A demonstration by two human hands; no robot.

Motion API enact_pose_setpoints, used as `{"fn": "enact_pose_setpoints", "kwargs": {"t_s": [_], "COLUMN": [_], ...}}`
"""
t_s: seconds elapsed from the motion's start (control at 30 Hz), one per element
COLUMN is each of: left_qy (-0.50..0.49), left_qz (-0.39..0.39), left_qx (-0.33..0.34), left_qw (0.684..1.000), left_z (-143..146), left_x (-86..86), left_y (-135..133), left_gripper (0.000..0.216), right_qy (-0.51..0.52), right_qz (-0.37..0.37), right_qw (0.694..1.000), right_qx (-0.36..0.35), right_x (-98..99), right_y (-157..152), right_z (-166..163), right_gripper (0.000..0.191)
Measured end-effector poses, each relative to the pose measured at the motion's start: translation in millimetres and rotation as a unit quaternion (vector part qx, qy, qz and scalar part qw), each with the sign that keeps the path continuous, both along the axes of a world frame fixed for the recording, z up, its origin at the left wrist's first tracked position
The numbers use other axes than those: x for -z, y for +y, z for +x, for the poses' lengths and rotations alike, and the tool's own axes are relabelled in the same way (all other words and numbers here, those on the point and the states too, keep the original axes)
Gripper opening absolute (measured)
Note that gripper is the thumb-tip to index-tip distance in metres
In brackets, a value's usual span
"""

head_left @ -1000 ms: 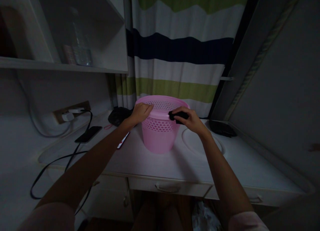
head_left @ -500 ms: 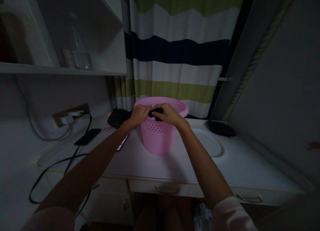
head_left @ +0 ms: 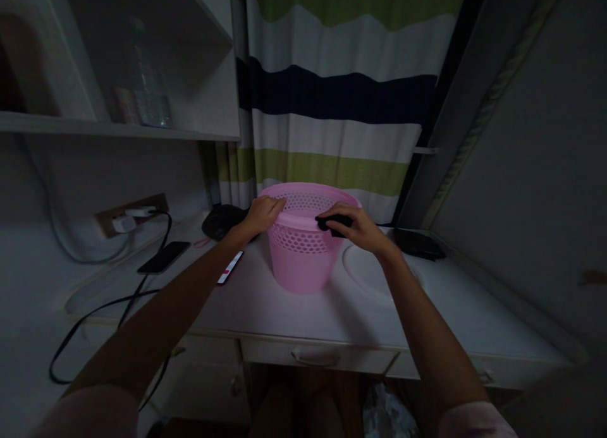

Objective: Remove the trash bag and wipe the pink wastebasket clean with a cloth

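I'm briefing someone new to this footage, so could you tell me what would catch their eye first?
The pink perforated basket stands out, sitting mid-desk before the striped curtain. The left hand grips its near-left rim, while the right hand presses a small dark cloth against the right rim. A phone and black cable lie on the white desk, far left.

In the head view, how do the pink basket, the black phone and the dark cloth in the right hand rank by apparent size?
1. pink basket, clearly largest.
2. black phone.
3. dark cloth, mostly hidden by the right hand, so its rank against the phone is unsure.
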State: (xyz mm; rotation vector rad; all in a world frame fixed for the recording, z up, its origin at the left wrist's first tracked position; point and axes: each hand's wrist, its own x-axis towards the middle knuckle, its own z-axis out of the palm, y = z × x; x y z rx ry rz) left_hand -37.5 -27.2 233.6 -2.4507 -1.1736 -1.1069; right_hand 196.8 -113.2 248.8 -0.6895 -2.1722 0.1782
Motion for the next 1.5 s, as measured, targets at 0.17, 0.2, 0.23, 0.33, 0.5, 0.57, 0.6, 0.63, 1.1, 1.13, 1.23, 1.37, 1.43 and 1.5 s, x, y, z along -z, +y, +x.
{"fn": "enact_pose_setpoints", "kwargs": {"t_s": [0.17, 0.2, 0.23, 0.33, 0.5, 0.57, 0.6, 0.63, 1.1, 1.13, 1.23, 1.37, 1.43, 1.5], "left_qy": [-0.033, -0.036, -0.040, -0.049, -0.051, -0.055, -0.057, -0.058, -0.087, -0.086, -0.085, -0.095, -0.094, -0.091], "left_qz": [-0.033, -0.037, -0.040, -0.049, -0.038, -0.025, -0.018, -0.012, -0.059, -0.057, -0.055, -0.071, -0.078, -0.082], "left_qx": [0.028, 0.025, 0.021, 0.014, 0.026, 0.033, 0.032, 0.029, 0.036, 0.037, 0.041, 0.055, 0.062, 0.065], "left_qw": [0.999, 0.998, 0.998, 0.998, 0.998, 0.998, 0.998, 0.998, 0.994, 0.994, 0.994, 0.991, 0.991, 0.990], "left_z": [1, 2, 2, 4, 3, 2, 1, 0, 3, 2, 2, -1, -3, -6], "left_x": [-0.5, -0.7, -1.0, -1.8, -0.9, -0.2, 0.1, 0.3, 0.2, 0.5, 0.9, -1.3, -3.0, -4.4], "left_y": [6, 6, 6, 4, 4, 6, 6, 6, 10, 11, 12, 12, 12, 12], "left_gripper": [0.047, 0.047, 0.047, 0.046, 0.043, 0.040, 0.040, 0.039, 0.042, 0.043, 0.043, 0.040, 0.040, 0.040], "right_qy": [0.006, 0.007, 0.007, -0.001, -0.069, -0.104, -0.118, -0.128, -0.033, -0.020, 0.010, 0.025, 0.024, 0.012], "right_qz": [-0.003, -0.003, -0.005, -0.008, 0.033, 0.055, 0.065, 0.073, 0.021, 0.009, -0.015, -0.005, 0.005, 0.010], "right_qw": [1.000, 1.000, 1.000, 1.000, 0.995, 0.987, 0.983, 0.979, 0.999, 1.000, 1.000, 0.999, 0.999, 0.999], "right_qx": [0.011, 0.009, 0.008, 0.005, 0.059, 0.105, 0.124, 0.139, 0.004, 0.003, 0.014, 0.036, 0.033, 0.029], "right_x": [0.4, -0.2, -1.0, -3.9, -8.3, -9.2, -9.5, -9.7, -0.9, 0.5, 4.3, 7.3, 7.3, 6.0], "right_y": [3, 4, 4, 5, 10, 12, 13, 13, 1, 2, 3, 6, 6, 6], "right_z": [20, 18, 15, -4, -56, -75, -82, -86, 9, 18, 33, 29, 21, 10], "right_gripper": [0.018, 0.017, 0.017, 0.016, 0.016, 0.018, 0.019, 0.019, 0.017, 0.017, 0.017, 0.016, 0.017, 0.018]}}
